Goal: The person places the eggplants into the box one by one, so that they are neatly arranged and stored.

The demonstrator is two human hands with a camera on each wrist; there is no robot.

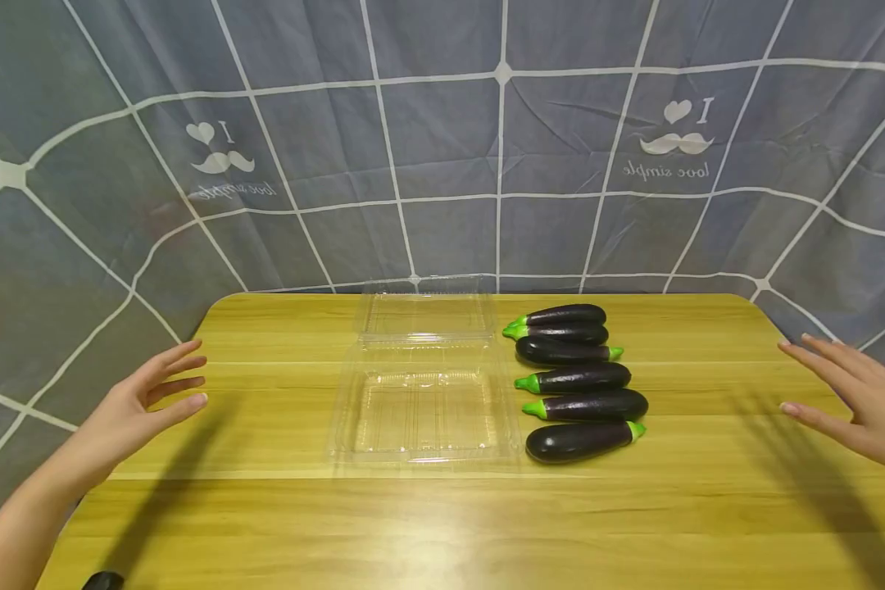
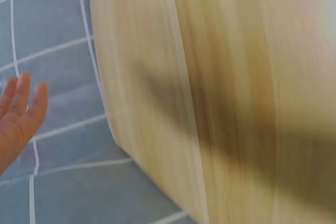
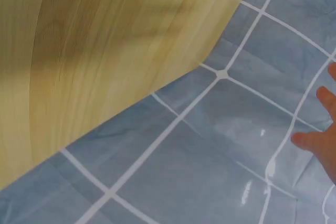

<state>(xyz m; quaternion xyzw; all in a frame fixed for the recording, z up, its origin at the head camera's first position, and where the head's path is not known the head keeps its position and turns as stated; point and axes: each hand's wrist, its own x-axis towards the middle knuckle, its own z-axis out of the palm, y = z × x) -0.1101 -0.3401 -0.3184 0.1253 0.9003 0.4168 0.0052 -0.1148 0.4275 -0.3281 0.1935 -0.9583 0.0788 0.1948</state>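
Note:
Several dark purple eggplants with green stems lie in a rough column right of the table's middle; the front one (image 1: 575, 442) has its stem to the right. Beside them on the left stands a clear plastic clamshell box (image 1: 424, 414), its lid (image 1: 426, 315) folded back toward the curtain. I see nothing inside the box. My left hand (image 1: 143, 401) hovers over the table's left side, fingers spread and holding nothing. Over the right edge my right hand (image 1: 859, 401) is likewise raised, with fingers extended and nothing held. Both wrist views show only parts of the hands.
A wooden table (image 1: 428, 524) with rounded back corners carries everything. Behind and at both sides hangs a grey curtain (image 1: 442, 147) with white lines. A small dark object (image 1: 105, 581) shows at the lower left edge. Shadows of both arms fall across the tabletop.

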